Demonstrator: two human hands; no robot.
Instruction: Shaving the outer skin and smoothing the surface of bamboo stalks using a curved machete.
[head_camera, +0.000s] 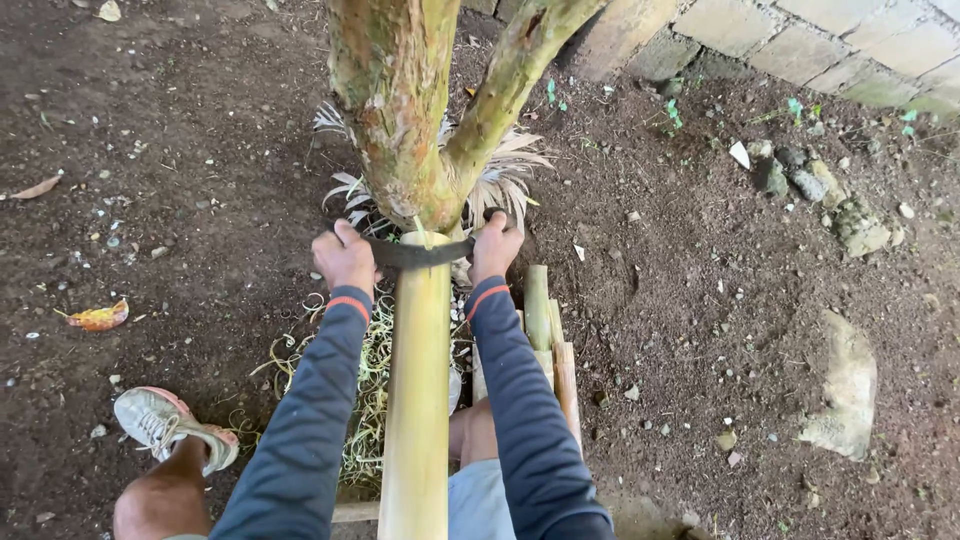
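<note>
A long pale bamboo pole (418, 390) runs from between my legs up to the base of a forked tree trunk (400, 120). Across the pole's far end lies a dark curved two-handled blade (418, 253). My left hand (345, 258) grips its left handle and my right hand (494, 248) grips its right handle. Both arms wear dark blue sleeves with orange cuffs. The blade's edge rests on the pole's top surface.
Several short bamboo pieces (552, 345) lie right of the pole. Pale shavings (365, 400) are piled on the left. My foot in a white shoe (165, 425) rests on the dirt. A flat stone (845, 385) lies right; paving blocks (820, 40) run top right.
</note>
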